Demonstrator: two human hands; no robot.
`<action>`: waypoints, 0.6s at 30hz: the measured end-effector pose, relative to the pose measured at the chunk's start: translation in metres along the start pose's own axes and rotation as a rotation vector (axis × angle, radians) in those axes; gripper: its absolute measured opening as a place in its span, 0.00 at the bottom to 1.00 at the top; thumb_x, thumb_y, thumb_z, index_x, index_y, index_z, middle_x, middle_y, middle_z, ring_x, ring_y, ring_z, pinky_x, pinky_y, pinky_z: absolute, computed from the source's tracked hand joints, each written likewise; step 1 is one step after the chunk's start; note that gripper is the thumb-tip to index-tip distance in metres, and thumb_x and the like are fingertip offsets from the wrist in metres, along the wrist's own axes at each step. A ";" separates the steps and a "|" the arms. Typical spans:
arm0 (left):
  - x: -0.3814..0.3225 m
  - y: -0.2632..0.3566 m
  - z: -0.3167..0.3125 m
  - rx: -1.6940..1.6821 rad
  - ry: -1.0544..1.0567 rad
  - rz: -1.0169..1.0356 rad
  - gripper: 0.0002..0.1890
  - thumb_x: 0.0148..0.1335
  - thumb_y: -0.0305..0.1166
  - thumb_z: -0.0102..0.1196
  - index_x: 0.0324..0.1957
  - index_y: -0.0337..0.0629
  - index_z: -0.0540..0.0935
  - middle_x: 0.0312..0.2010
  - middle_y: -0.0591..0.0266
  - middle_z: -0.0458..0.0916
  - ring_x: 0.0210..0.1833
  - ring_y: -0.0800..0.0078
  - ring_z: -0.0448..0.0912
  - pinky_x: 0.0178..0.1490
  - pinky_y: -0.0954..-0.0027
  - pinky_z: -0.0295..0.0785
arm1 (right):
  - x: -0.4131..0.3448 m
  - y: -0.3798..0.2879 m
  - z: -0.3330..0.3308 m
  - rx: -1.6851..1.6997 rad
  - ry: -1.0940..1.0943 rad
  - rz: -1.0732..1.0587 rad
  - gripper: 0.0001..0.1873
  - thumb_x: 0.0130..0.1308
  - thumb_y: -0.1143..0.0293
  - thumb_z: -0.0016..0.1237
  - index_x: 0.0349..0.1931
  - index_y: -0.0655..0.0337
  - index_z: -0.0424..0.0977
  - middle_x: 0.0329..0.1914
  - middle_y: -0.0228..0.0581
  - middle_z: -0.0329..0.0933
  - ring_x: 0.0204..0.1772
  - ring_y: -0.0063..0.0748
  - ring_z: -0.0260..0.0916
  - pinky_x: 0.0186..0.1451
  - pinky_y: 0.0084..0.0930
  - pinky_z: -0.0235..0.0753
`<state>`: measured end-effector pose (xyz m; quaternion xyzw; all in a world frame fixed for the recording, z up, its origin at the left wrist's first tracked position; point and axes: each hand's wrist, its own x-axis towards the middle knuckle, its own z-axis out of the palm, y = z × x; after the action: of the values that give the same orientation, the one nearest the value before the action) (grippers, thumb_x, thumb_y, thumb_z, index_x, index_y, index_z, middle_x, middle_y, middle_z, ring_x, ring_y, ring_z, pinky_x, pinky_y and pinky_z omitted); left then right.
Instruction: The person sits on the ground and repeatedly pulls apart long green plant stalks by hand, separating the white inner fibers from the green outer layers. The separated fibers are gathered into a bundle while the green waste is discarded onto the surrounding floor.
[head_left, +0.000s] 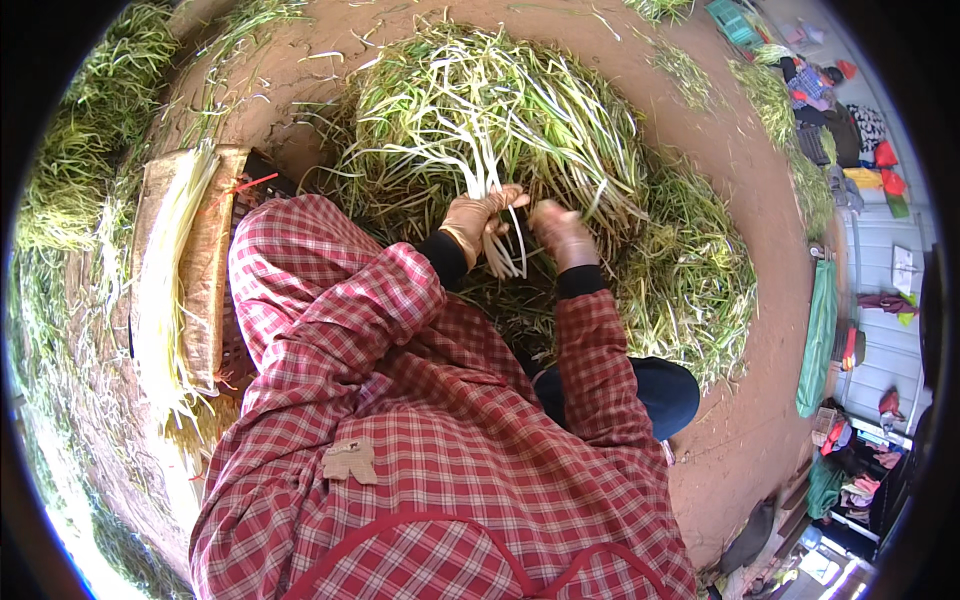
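Observation:
My left hand, in a thin tan glove, is closed around a small bunch of pale leafy stalks with long green leaves fanning out above it. The white stalk ends stick out below the fist. Just to the right, my right hand is blurred; its fingers are hard to make out, and whether it holds anything cannot be told. Both hands are above the near side of a large heap of green leafy stalks. More stalks with pale ends lie on the heap to the right.
At left, a bundle of pale yellow stalks lies on a cloth-covered crate. Further leafy heaps lie on the earthen floor. At far right are people, a green rolled sheet and a teal crate.

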<state>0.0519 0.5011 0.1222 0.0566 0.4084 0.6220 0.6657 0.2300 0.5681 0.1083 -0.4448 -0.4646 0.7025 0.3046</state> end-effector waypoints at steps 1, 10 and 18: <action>0.003 -0.002 -0.002 0.018 -0.018 -0.009 0.10 0.61 0.31 0.57 0.40 0.35 0.81 0.32 0.62 0.83 0.17 0.85 0.66 0.23 0.81 0.64 | -0.004 0.002 0.003 -0.374 -0.122 -0.029 0.19 0.65 0.56 0.46 0.46 0.61 0.75 0.51 0.45 0.75 0.53 0.38 0.72 0.55 0.34 0.71; 0.031 0.027 -0.011 0.140 0.114 0.508 0.16 0.68 0.41 0.42 0.46 0.41 0.76 0.30 0.62 0.80 0.29 0.74 0.79 0.33 0.74 0.74 | 0.047 -0.042 -0.044 -0.766 0.422 -0.232 0.07 0.63 0.64 0.50 0.36 0.51 0.80 0.43 0.34 0.80 0.41 0.25 0.76 0.52 0.26 0.75; 0.031 -0.007 -0.007 -0.284 -0.014 -0.052 0.16 0.70 0.38 0.41 0.54 0.41 0.72 0.24 0.71 0.75 0.18 0.84 0.62 0.25 0.79 0.65 | 0.112 -0.068 -0.080 -1.788 0.356 -0.131 0.09 0.61 0.65 0.48 0.40 0.53 0.76 0.36 0.46 0.79 0.36 0.46 0.78 0.40 0.37 0.77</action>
<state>0.0495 0.5241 0.0991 -0.0444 0.3129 0.6555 0.6859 0.2568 0.7185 0.1192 -0.5895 -0.8063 -0.0168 -0.0471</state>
